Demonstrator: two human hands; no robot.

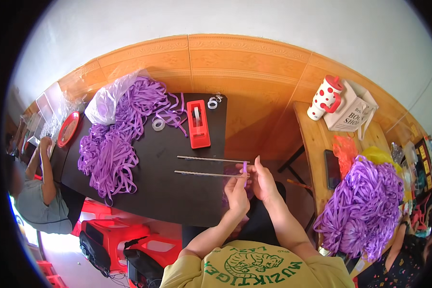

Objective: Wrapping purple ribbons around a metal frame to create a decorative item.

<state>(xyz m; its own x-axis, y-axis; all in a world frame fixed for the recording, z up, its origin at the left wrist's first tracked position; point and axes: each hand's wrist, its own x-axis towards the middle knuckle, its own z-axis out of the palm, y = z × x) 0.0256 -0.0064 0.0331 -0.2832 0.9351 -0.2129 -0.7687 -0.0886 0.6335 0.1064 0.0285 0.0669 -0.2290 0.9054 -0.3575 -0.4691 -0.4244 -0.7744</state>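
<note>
Two thin, parallel metal rods [206, 158] reach from above the black table to just past its right edge. A purple ribbon [245, 168] crosses both rods near their right ends. My left hand [236, 194] is closed at the lower rod's end, pinching the ribbon. Just right of it, my right hand [265, 181] has its thumb raised and apart from the fingers, which reach toward the ribbon. Some of its fingertips are hidden behind the ribbon and rods.
The black table [163, 206] bears a purple ribbon heap [110, 153], a red tape dispenser [198, 125] and tape rolls [158, 125]. On a wooden table [317, 163] are another ribbon heap [365, 206], a phone [331, 169], a spotted tumbler [325, 97] and a bag [353, 108]. People sit at both sides.
</note>
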